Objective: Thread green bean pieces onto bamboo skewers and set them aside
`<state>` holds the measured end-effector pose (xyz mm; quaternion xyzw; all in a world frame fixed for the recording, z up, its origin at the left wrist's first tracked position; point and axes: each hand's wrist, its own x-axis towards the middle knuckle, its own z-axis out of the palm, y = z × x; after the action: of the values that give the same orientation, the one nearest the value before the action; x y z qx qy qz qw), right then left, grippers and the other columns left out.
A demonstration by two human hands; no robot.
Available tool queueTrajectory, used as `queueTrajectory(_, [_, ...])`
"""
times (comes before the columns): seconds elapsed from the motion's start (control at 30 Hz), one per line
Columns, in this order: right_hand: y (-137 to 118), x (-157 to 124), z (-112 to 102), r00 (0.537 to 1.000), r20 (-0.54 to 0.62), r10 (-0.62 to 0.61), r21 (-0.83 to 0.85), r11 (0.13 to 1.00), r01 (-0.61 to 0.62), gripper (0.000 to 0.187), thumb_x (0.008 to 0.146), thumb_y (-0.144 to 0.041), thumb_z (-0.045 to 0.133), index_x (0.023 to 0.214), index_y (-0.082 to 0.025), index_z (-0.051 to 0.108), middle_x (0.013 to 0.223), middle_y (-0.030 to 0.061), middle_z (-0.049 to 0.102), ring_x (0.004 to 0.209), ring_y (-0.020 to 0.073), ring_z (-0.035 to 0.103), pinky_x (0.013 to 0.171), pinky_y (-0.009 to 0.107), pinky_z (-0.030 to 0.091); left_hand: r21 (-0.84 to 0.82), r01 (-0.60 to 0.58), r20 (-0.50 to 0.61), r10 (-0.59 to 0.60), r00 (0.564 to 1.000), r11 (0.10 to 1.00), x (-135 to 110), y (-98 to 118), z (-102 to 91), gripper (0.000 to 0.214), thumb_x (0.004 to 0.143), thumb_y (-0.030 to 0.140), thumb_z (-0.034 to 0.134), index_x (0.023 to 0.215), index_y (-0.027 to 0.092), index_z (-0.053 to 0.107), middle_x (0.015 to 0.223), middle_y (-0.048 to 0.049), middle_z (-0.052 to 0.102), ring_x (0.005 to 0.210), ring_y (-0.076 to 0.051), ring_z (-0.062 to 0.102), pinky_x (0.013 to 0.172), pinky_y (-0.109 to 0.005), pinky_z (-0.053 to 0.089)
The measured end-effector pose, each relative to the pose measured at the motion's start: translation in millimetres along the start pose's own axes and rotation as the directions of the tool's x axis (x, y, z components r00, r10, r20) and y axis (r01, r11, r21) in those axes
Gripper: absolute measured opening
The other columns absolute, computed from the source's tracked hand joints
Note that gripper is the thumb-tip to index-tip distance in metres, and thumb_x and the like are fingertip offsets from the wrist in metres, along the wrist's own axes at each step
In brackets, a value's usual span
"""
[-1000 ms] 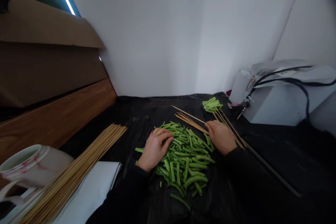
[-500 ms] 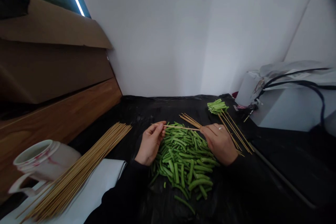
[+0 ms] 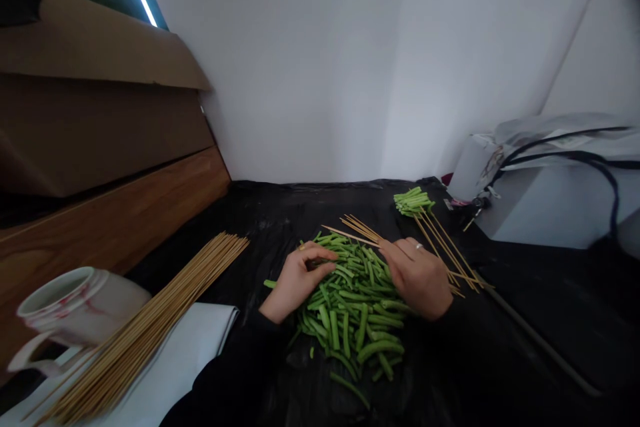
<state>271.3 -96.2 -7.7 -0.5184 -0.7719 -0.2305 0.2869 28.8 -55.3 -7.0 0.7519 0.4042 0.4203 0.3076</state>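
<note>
Cut green beans (image 3: 350, 320) lie in a loose heap on black plastic sheeting. My left hand (image 3: 303, 277) is at the heap's upper left, thumb and index finger apart over the beans; a bean end shows beside its outer edge. My right hand (image 3: 417, 273), wearing a ring, is closed on a thin bamboo skewer (image 3: 345, 234) whose tip points left above the heap. Several more skewers (image 3: 361, 225) emerge behind that hand; whether it grips them too is hidden. Farther right, green beans threaded side by side (image 3: 413, 201) sit on several skewers (image 3: 447, 247).
On the left a large bundle of skewers (image 3: 150, 327) rests over a folded white sheet (image 3: 210, 327), against a white mug (image 3: 83, 307). A cardboard box (image 3: 100, 120) stands behind. At right are a pale box (image 3: 545, 207) with black cables and a dark flat object (image 3: 550, 320).
My left hand has let go of the skewer's tip and moved right and slightly down to the beans. The skewer in my right hand now tilts upward to the left.
</note>
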Motion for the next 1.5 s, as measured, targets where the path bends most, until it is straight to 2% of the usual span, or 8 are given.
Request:
queueTrajectory(0.13, [-2.7,0.2,-1.0,1.000,0.014,0.013,0.027,1.000,-0.013,0.030,0.098,-0.022,0.038,0.104,-0.020,0.067,0.077,0.0050,0.063,0.080,0.0175,0.053,0.074,0.028,0.036,0.152,-0.128,0.069,0.119,0.990,0.980,-2.7,-1.7,4.7,0.012,0.081,0.022,0.068,0.091,0.023,0.076,0.091,-0.0058,0.070,0.091,-0.021,0.062,0.086,-0.036,0.045])
queueTrajectory(0.3, [-7.4,-0.4,-0.4,0.997,0.026,0.067,0.082,0.994,-0.069,0.032,0.098,-0.026,0.037,0.099,-0.019,0.068,0.079,0.0057,0.064,0.081,0.0179,0.056,0.075,0.027,0.037,0.243,-0.142,0.053,0.133,0.990,0.960,-3.5,1.9,6.1,0.016,0.083,0.027,0.066,0.095,0.024,0.075,0.089,-0.0060,0.068,0.088,-0.021,0.062,0.083,-0.036,0.047])
queueTrajectory(0.47, [-6.2,4.2,-3.3,0.971,0.177,0.163,0.383,0.897,-0.220,0.027,0.095,-0.030,0.043,0.091,-0.020,0.068,0.088,0.0037,0.068,0.082,0.0157,0.060,0.076,0.026,0.040,0.201,-0.135,0.046,0.129,0.991,0.970,-3.3,9.3,5.9,0.014,0.084,0.031,0.065,0.085,0.022,0.075,0.083,-0.0057,0.068,0.083,-0.020,0.063,0.080,-0.034,0.048])
queueTrajectory(0.67, [16.0,10.9,-17.9,0.793,0.608,-0.034,0.549,0.740,-0.389,0.020,0.081,-0.036,0.062,0.071,-0.019,0.067,0.063,-0.0039,0.059,0.058,0.0101,0.050,0.055,0.022,0.034,0.188,-0.150,0.036,0.146,0.989,0.971,-4.0,7.7,7.9,0.013,0.085,0.027,0.063,0.087,0.021,0.075,0.085,-0.0064,0.069,0.085,-0.020,0.063,0.081,-0.034,0.048])
queueTrajectory(0.9, [24.1,2.9,-16.6,0.677,0.719,-0.155,0.486,0.809,-0.330,0.006,0.066,-0.022,0.069,0.071,-0.020,0.069,0.062,-0.0049,0.058,0.057,0.0095,0.050,0.054,0.021,0.033,0.179,-0.133,0.027,0.130,0.991,0.975,-4.3,8.5,9.6,0.013,0.085,0.024,0.062,0.082,0.020,0.074,0.083,-0.0055,0.067,0.081,-0.019,0.063,0.078,-0.033,0.047])
queueTrajectory(1.07, [20.4,5.4,-21.5,0.744,0.646,-0.170,0.514,0.817,-0.260,0.005,0.072,-0.021,0.064,0.067,-0.019,0.066,0.067,-0.0032,0.058,0.061,0.0099,0.050,0.058,0.022,0.035,0.162,-0.138,0.001,0.140,0.990,0.977,-4.3,7.2,10.0,0.014,0.086,0.026,0.062,0.084,0.021,0.074,0.084,-0.0059,0.068,0.082,-0.019,0.063,0.078,-0.033,0.048])
queueTrajectory(1.33, [8.6,14.7,-27.5,0.850,0.527,0.004,0.611,0.693,-0.382,0.021,0.084,-0.037,0.058,0.079,-0.019,0.066,0.062,-0.0048,0.054,0.055,0.0091,0.042,0.051,0.021,0.029,0.084,-0.159,-0.034,0.163,0.986,0.984,-10.9,25.8,12.5,0.020,0.078,0.034,0.072,0.091,0.020,0.073,0.086,-0.0059,0.073,0.080,-0.020,0.064,0.075,-0.033,0.049])
queueTrajectory(1.5, [-20.1,15.1,-26.0,0.943,0.321,0.092,0.642,0.711,-0.288,0.016,0.084,-0.030,0.060,0.073,-0.020,0.063,0.063,-0.0046,0.057,0.058,0.0089,0.047,0.056,0.021,0.034,0.048,-0.114,0.033,0.113,0.993,0.992,-16.7,35.7,19.7,0.026,0.067,0.034,0.081,0.085,0.019,0.069,0.083,-0.0039,0.071,0.076,-0.019,0.064,0.069,-0.029,0.049])
